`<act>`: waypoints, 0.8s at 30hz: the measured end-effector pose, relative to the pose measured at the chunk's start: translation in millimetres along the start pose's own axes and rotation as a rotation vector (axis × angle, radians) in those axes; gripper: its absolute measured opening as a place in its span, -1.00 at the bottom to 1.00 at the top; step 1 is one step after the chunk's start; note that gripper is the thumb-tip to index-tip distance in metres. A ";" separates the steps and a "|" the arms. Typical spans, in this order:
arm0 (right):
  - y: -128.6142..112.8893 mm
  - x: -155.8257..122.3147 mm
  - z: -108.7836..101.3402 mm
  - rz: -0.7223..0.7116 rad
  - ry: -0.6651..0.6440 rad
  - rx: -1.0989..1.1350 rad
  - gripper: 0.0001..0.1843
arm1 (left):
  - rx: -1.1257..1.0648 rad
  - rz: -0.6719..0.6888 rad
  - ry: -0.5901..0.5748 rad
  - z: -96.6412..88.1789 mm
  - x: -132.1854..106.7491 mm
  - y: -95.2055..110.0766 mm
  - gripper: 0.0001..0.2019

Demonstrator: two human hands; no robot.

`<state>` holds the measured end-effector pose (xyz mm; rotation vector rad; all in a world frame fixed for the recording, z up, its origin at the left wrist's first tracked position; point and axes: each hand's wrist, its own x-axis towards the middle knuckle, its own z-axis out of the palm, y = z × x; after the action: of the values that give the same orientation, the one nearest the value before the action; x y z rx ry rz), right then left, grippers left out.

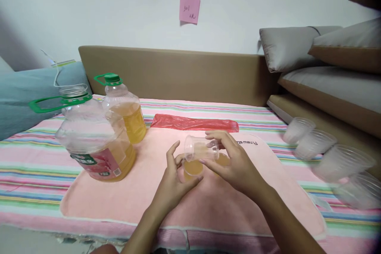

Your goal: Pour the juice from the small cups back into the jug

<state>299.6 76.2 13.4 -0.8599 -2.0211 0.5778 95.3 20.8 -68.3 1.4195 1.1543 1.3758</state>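
Note:
My right hand (230, 156) grips a clear plastic cup (195, 149) between thumb and fingers. That cup lies tipped on its side in the air, its mouth facing left. Below it stands a second clear cup of yellowish juice (193, 170), with my left hand (175, 174) curled around it, thumb in front and fingers at its left side. Another cup of juice (222, 160) is partly hidden behind my right hand. All this is over a pink mat (143, 202).
On the left stand an uncapped juice bottle (98, 147) and a green-capped juice bottle (126, 115), both partly filled. A red plastic bag (193, 123) lies at the back. Several stacked clear cups (342, 162) line the right side, near piled cushions (336, 83).

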 end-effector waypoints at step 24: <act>4.0 -5.2 9.7 0.051 0.031 0.111 -0.56 | -0.014 -0.018 0.007 -0.8 -3.3 3.3 0.06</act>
<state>295.0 74.1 2.9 -0.8507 -1.9250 0.6951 94.8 16.9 -65.8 1.3920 1.1570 1.3751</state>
